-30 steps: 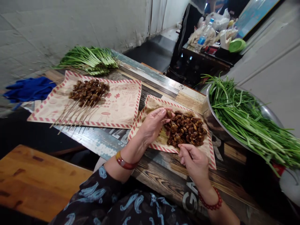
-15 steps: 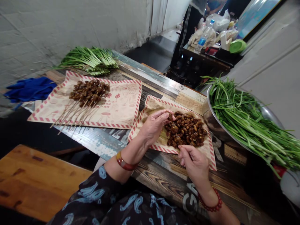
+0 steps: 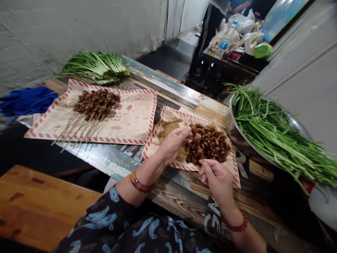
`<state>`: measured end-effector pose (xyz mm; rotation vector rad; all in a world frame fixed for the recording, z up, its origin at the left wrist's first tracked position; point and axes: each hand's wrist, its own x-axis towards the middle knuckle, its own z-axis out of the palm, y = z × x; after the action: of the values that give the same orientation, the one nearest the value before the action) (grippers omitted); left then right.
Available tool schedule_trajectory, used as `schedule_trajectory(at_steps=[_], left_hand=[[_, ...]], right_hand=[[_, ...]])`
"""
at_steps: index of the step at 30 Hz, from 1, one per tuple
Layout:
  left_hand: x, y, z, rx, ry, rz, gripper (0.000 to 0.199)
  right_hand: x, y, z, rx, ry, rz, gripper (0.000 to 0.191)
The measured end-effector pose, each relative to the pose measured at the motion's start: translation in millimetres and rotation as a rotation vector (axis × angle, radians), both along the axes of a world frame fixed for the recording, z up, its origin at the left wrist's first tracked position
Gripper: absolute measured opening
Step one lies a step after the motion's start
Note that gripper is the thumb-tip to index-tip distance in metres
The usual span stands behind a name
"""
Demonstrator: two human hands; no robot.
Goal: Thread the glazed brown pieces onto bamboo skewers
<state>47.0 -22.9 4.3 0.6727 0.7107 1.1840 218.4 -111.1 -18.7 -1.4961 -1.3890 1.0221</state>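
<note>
A heap of glossy brown pieces, which look like silkworm pupae (image 3: 214,146), lies on a red-striped paper sheet (image 3: 168,116). At the heap's left side, my left hand (image 3: 175,144) has its fingers bent together; what is between them is hidden. My right hand (image 3: 214,174) is closed in a pinch at the heap's near edge, on the end of a thin skewer that barely shows against the brown pieces. Loaded skewers (image 3: 96,102) lie together on a second striped sheet (image 3: 137,130) to the left, their bare sticks pointing toward me.
On the right a metal bowl (image 3: 243,138) overflows with green chives (image 3: 273,123). Cut chives (image 3: 97,65) lie at the back left, near a blue cloth or glove (image 3: 27,100). A wooden bench (image 3: 44,211) stands lower left. Another person stands behind, beside a cluttered table (image 3: 226,63).
My left fingers have shifted from a brown piece at the heap's upper left to slightly lower. My right hand keeps its pinch. The whole view has shifted slightly.
</note>
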Motion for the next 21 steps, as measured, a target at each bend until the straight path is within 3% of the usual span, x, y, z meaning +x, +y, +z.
schedule_trajectory(at_steps=[4,11,21], left_hand=[[1.6,-2.8,0.4,0.035,0.098,-0.136,0.034],[0.3,1.2,1.7,-0.032,0.025,-0.014,0.029],[4.8,-2.4,0.4,-0.026,0.018,-0.049,0.035]], right_hand=[[0.2,2.2,0.4,-0.005,0.013,0.016,0.025],[0.5,0.9,1.1,0.015,-0.044,0.042,0.023],[0.5,0.8,3.5,0.042,-0.073,0.004,0.024]])
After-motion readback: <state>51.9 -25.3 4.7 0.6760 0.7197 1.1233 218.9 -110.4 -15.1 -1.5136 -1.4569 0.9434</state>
